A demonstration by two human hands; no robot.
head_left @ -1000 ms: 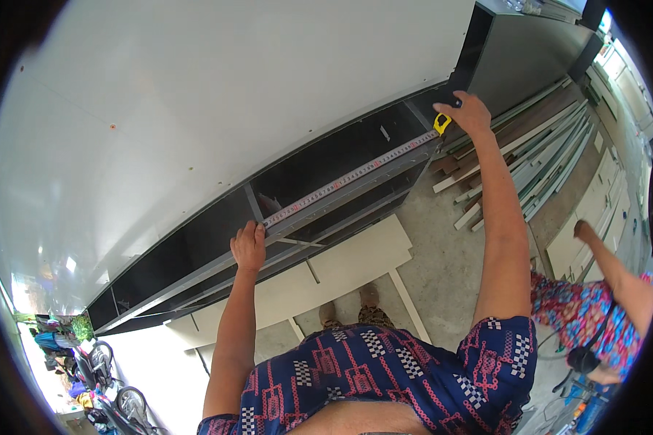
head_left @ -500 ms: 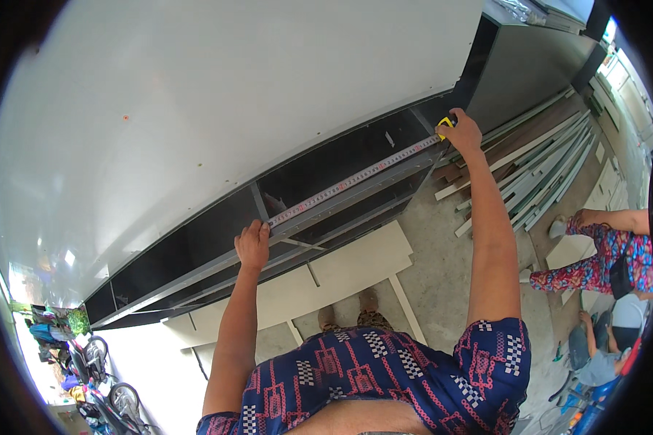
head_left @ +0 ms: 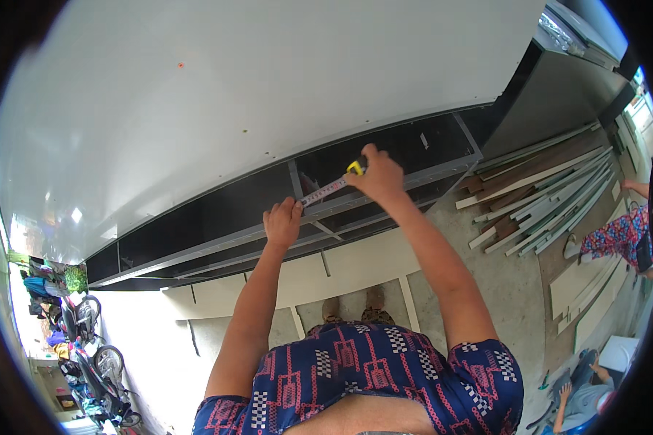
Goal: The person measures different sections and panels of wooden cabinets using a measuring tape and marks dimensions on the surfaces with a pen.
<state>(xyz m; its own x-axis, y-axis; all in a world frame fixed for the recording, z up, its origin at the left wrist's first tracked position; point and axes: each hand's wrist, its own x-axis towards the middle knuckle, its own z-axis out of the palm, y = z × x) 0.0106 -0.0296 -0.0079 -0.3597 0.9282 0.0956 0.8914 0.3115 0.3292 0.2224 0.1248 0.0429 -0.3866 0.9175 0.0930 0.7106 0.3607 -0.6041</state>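
Dark framework (head_left: 247, 203) backs a tape measure (head_left: 356, 166) (yellow-and-black case, pale blade).

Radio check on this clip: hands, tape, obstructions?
Left hand at the blade's end, grip unclear; right hand gripping yellow-and-black tape measure. Short blade spans between, over black compartmented frame. Nothing visible crossing it.

Head view: wide fisheye, left of a head-worn pair. Aimed downward and forward. Set close above patterned shirt (head_left: 377, 362), farther from left hand (head_left: 283, 223) and right hand (head_left: 381, 175), taking in black cabinet (head_left: 232, 210) ahead and concrete floor (head_left: 486, 290) below.
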